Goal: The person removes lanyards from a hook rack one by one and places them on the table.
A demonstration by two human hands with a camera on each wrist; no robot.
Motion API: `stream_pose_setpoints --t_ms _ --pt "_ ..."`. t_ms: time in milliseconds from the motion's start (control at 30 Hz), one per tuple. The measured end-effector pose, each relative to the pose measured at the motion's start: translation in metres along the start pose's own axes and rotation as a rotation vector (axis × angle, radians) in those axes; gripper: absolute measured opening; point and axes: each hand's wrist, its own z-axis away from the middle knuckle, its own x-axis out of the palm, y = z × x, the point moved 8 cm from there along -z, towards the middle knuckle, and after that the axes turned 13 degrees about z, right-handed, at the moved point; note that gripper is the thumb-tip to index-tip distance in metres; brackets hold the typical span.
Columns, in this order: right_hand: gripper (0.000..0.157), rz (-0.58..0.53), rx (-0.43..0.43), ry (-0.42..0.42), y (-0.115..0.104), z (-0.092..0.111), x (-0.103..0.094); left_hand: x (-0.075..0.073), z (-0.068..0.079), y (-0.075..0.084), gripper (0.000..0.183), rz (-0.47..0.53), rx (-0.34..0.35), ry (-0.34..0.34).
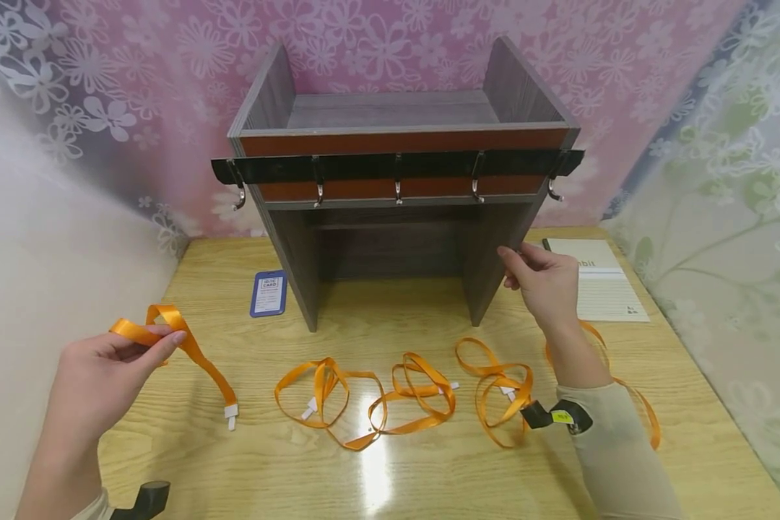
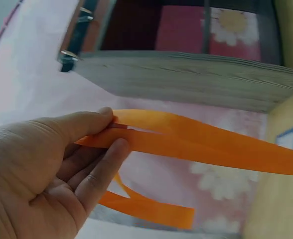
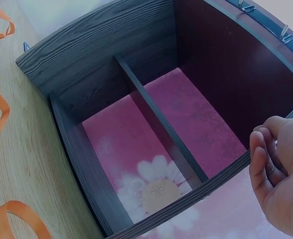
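Observation:
My left hand (image 1: pixel 100 375) pinches an orange ribbon lanyard (image 1: pixel 204 361) between thumb and fingers. Loops of it stand over the fingers, and a strand hangs down to a white clip (image 1: pixel 231 413). In the left wrist view, two bands of the lanyard (image 2: pixel 201 142) stretch out from the fingertips. My right hand (image 1: pixel 546 278) is raised by the right side panel of a grey wooden shelf (image 1: pixel 497 253), its fingers loosely bent with nothing seen between them. In the right wrist view, the right hand (image 3: pixel 283 172) overlaps the shelf's edge.
Several more orange lanyards (image 1: pixel 422 426) lie looped along the table (image 1: pixel 286 480). Across the shelf's front runs a black rail (image 1: pixel 357 167) with silver hooks (image 1: pixel 399 191). A blue-framed ID card (image 1: pixel 269 294) lies left of the shelf, a notepad (image 1: pixel 601 292) to its right.

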Motion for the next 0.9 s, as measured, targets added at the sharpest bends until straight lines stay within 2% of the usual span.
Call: stream_pose_setpoints --t_ms 167,400,567,667,767,900 --pt "0.032 0.003 0.007 -0.001 0.002 0.001 0.0 0.012 0.008 -0.027 0.026 -0.038 -0.012 -0.001" --pt "0.034 0.01 0.018 -0.001 0.0 0.001 0.0 0.039 0.022 -0.061 0.023 -0.118 -0.03 -0.08" --pt "0.029 0.007 0.017 0.001 0.001 0.0 0.0 0.049 0.026 -0.085 0.02 -0.141 -0.052 -0.134" --pt "0.026 0.007 0.018 0.002 0.002 0.0 0.001 0.053 0.028 -0.102 0.021 -0.145 -0.089 -0.181" --pt "0.025 0.013 0.01 0.005 0.002 0.0 0.001 0.057 0.032 -0.118 0.024 -0.13 -0.161 -0.237" --pt "0.025 0.015 -0.004 0.015 0.003 -0.001 0.001 0.066 0.036 -0.132 0.027 -0.097 -0.233 -0.307"
